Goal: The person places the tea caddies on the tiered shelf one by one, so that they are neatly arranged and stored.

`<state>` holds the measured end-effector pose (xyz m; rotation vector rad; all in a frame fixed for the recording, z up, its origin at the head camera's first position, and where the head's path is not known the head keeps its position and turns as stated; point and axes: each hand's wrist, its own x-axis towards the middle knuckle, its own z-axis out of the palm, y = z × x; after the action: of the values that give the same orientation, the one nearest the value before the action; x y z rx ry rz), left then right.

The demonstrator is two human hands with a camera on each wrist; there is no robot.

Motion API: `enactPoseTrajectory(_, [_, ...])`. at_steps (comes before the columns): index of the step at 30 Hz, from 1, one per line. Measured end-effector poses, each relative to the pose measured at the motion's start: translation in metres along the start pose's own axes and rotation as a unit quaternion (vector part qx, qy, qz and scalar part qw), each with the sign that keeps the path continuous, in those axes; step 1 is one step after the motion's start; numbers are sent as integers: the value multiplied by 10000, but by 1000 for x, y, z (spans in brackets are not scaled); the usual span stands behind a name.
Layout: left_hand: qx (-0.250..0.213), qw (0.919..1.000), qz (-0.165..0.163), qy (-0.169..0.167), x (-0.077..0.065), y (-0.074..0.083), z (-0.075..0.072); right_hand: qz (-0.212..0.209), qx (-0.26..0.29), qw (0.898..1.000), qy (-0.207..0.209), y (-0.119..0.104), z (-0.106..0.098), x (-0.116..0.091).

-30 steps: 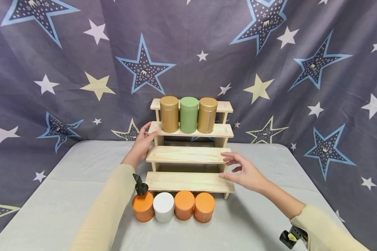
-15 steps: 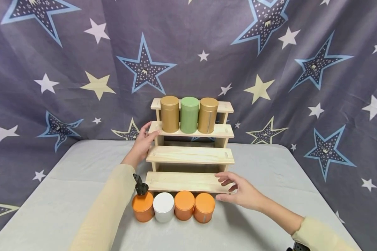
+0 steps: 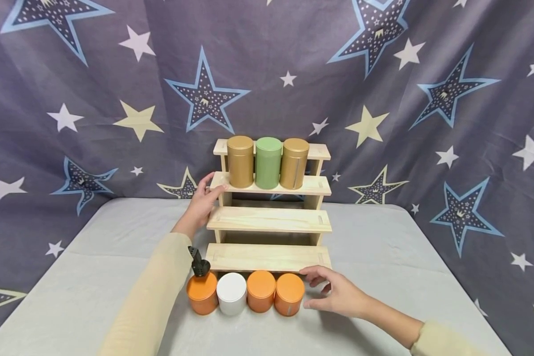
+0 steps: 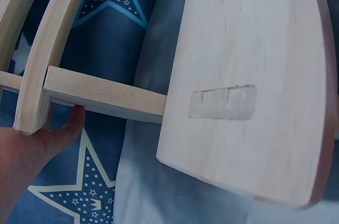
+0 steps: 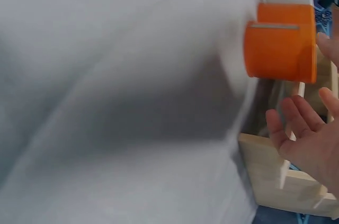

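Right hand (image 3: 340, 295): thumb and fingers parted, holding nothing
Rightmost orange tin (image 3: 289, 295): upright, just beside right hand, nine o'clock
Left hand (image 3: 199, 205): farther, gripping wooden rack (image 3: 267, 220)

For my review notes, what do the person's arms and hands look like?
The left sleeve and right sleeve are long and pale cream. The left hand and right hand are bare, with no gloves. A small black device sits by the left cuff.

Orange canisters (image 3: 289, 295), star-patterned backdrop (image 3: 267, 109)
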<state>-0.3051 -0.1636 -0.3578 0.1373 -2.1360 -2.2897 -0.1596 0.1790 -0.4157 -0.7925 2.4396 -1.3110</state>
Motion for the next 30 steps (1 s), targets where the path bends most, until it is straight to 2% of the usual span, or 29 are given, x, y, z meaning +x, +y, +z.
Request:
enactPoseTrajectory(7, [13, 10000, 8, -1, -3, 1, 0, 79, 72, 9999, 9, 8, 10, -3])
enactPoseTrajectory(14, [-43, 9999, 98, 91, 18, -17, -6, 47, 322, 9995, -30, 14, 19, -1])
enactPoseTrajectory(22, [27, 9999, 96, 70, 17, -16, -5, 200, 462, 9986, 156, 19, 32, 3])
enactPoseTrajectory(30, [-49, 9999, 81, 72, 17, -16, -5, 171, 625, 9967, 480, 20, 44, 11])
